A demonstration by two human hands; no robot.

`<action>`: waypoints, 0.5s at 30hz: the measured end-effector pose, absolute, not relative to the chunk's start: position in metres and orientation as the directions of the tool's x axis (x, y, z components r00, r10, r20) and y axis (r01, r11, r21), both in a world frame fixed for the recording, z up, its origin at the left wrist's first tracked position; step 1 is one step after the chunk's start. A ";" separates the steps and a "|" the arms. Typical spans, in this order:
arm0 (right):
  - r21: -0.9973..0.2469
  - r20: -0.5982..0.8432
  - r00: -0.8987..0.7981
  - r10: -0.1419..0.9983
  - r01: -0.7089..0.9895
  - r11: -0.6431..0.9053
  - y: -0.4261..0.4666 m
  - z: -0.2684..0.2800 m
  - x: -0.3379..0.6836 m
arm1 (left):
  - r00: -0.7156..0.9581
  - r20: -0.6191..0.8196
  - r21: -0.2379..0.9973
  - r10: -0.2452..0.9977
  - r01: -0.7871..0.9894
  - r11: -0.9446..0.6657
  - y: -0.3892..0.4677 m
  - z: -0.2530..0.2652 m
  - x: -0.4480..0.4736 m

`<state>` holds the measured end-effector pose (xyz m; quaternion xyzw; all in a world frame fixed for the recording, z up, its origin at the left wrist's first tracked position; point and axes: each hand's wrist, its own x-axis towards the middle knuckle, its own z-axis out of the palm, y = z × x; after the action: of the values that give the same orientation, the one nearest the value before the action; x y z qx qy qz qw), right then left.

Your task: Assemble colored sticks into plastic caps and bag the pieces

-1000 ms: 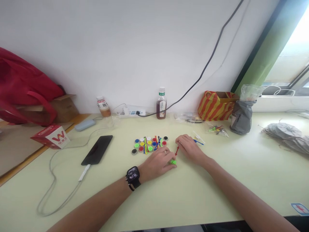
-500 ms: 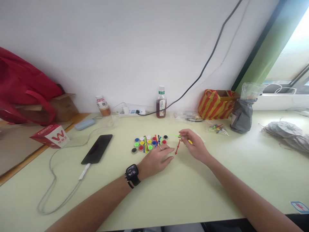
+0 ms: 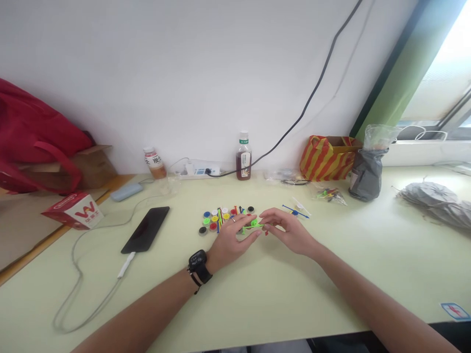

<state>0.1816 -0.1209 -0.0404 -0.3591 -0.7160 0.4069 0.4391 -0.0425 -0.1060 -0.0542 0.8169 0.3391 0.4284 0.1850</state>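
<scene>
Between my hands is a bright green plastic arrow with a round green hub (image 3: 253, 223). My right hand (image 3: 289, 231) pinches its right end with thumb and fingertips. The arrow's other end reaches into the gap between the parted thumb and fingers of my left hand (image 3: 233, 240); whether that hand touches it is unclear. A red arrow (image 3: 267, 233) lies mostly covered by my right fingers. Behind my left hand sit several coloured discs (image 3: 206, 221) in rows, with thin coloured arrows (image 3: 220, 218) laid across them.
A blue arrow with a hub (image 3: 295, 213) and a white strip lie right of my hands. A phone (image 3: 145, 229) charges at left beside a red-and-white box (image 3: 73, 211). Along the wall stand a tea bottle (image 3: 243, 159), a power strip and a striped bag (image 3: 326, 159).
My right hand has moved left and a little down with the green arrow, towards my left hand. The blue arrow it had covered now shows. The red arrow is now mostly hidden.
</scene>
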 end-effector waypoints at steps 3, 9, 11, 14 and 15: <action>-0.880 0.353 -0.355 0.866 0.188 0.436 -0.121 -0.041 0.181 | 0.414 0.583 0.587 0.699 0.381 -0.714 -0.105 -0.055 -0.042; -0.866 0.367 -0.373 0.852 0.196 0.459 -0.121 -0.039 0.183 | 0.421 0.574 0.584 0.702 0.391 -0.711 -0.105 -0.056 -0.043; -0.868 0.357 -0.386 0.850 0.198 0.455 -0.122 -0.038 0.182 | 0.420 0.576 0.579 0.701 0.396 -0.713 -0.105 -0.057 -0.043; -0.864 0.350 -0.395 0.850 0.214 0.455 -0.123 -0.037 0.181 | 0.421 0.591 0.574 0.688 0.379 -0.726 -0.105 -0.057 -0.043; -0.859 0.351 -0.393 0.850 0.225 0.459 -0.124 -0.037 0.180 | 0.424 0.597 0.574 0.680 0.367 -0.732 -0.105 -0.057 -0.043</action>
<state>0.1804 -0.1235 -0.0372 -0.3605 -0.7457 0.3747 0.4166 -0.0428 -0.1049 -0.0569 0.8242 0.3177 0.4323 0.1814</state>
